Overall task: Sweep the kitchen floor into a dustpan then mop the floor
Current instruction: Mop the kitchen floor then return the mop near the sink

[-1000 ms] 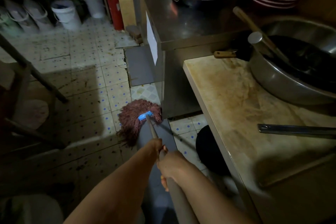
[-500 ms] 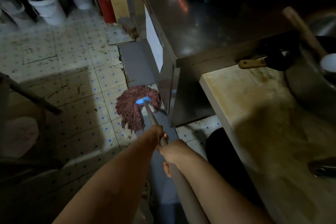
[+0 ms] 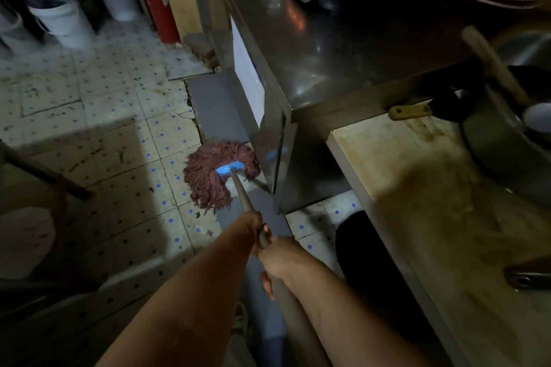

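Both hands grip the mop handle (image 3: 243, 198), the left hand (image 3: 253, 231) just ahead of the right hand (image 3: 278, 259). Ahead of the fingers (image 3: 266, 281), the mop head (image 3: 213, 177) lies on the floor (image 3: 113, 134), touching the cabinet (image 3: 298, 74) corner on its right. Right of the fingers stands the tabletop (image 3: 417, 202), with a basin (image 3: 501, 146) on its far end. Far ahead and left of the fingers, buckets (image 3: 64, 19) stand on the floor, a fire extinguisher (image 3: 159, 6) to their right.
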Motion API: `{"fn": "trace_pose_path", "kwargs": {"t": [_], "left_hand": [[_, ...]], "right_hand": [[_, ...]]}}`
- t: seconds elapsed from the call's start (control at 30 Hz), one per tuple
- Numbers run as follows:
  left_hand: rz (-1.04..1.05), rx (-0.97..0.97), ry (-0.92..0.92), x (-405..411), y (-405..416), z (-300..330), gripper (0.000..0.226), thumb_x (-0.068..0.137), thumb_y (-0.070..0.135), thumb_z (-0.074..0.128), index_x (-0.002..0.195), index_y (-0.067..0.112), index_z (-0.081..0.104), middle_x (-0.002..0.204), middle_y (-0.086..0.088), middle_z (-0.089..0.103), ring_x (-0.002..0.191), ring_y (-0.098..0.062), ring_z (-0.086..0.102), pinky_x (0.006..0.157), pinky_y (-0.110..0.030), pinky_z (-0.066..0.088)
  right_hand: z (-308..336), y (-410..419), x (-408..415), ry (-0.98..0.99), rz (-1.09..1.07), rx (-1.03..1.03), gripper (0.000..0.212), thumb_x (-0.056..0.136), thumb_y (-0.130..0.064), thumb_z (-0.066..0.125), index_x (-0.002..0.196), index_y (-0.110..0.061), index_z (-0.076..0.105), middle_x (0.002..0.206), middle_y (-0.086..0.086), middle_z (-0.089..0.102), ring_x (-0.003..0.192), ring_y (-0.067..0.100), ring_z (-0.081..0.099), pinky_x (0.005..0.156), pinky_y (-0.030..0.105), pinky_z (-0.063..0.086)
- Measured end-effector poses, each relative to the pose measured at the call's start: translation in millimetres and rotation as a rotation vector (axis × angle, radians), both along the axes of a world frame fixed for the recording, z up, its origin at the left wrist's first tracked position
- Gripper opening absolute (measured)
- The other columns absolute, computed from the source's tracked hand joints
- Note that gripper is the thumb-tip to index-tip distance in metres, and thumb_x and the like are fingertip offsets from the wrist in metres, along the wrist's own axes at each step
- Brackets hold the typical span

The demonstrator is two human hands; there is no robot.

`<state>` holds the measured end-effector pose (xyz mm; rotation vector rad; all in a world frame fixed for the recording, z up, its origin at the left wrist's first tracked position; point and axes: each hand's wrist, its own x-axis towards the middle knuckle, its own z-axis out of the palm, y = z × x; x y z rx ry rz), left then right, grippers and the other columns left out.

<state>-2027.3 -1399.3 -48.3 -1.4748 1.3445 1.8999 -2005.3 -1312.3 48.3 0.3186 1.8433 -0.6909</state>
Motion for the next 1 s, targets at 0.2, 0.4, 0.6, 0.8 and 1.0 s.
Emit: {"fn": "trace_pose_path", "kwargs": {"t": [0.2, 0.4, 0.6, 0.8, 1.0], "left_hand": [[-0.011, -0.021, -0.073, 49, 71, 3, 0.041, 0.102, 0.005, 0.027, 0.063, 0.003, 0.037, 0.060, -0.011, 0.036, 0.050, -0.021, 0.034, 0.042, -0.029, 0.030], [0.048, 0.010, -0.064, 63, 98, 10, 0.037, 0.101, 0.004, 0.026, 0.066, 0.000, 0.036, 0.061, -0.009, 0.034, 0.051, -0.019, 0.030, 0.049, -0.029, 0.026], [0.101, 0.041, -0.062, 32, 64, 9, 0.034, 0.102, 0.008, 0.025, 0.070, 0.003, 0.034, 0.061, -0.010, 0.033, 0.051, -0.019, 0.031, 0.047, -0.028, 0.027], [0.095, -0.065, -0.002, -11, -10, 1, 0.035, 0.101, 0.003, 0.028, 0.067, 0.004, 0.035, 0.063, -0.010, 0.037, 0.052, -0.020, 0.034, 0.048, -0.029, 0.030], [0.074, -0.100, -0.012, -37, -71, 3, 0.035, 0.100, 0.004, 0.029, 0.066, 0.004, 0.037, 0.060, -0.010, 0.037, 0.049, -0.018, 0.035, 0.040, -0.025, 0.032]], "right_hand": [[-11, 73, 55, -0.008, 0.017, -0.053, 0.026, 0.095, -0.033, 0.045, 0.115, -0.021, 0.057, 0.067, 0.001, 0.055, 0.050, 0.013, 0.055, 0.057, 0.023, 0.049], [-12, 100, 66, -0.006, -0.020, -0.048, 0.028, 0.094, -0.029, 0.042, 0.118, -0.020, 0.055, 0.064, 0.002, 0.051, 0.043, 0.014, 0.051, 0.053, 0.021, 0.046], [-16, 64, 31, -0.009, -0.043, -0.022, 0.023, 0.095, -0.018, 0.042, 0.115, -0.018, 0.055, 0.058, 0.003, 0.052, 0.045, 0.014, 0.049, 0.053, 0.023, 0.045], [-21, -14, -10, 0.046, -0.038, 0.000, 0.028, 0.097, -0.020, 0.043, 0.123, -0.016, 0.052, 0.081, 0.006, 0.056, 0.049, 0.014, 0.051, 0.036, 0.010, 0.038], [-25, -79, -34, 0.073, -0.026, -0.004, 0.029, 0.096, -0.024, 0.048, 0.125, -0.020, 0.052, 0.090, 0.005, 0.057, 0.052, 0.012, 0.051, 0.035, 0.012, 0.036]]}}
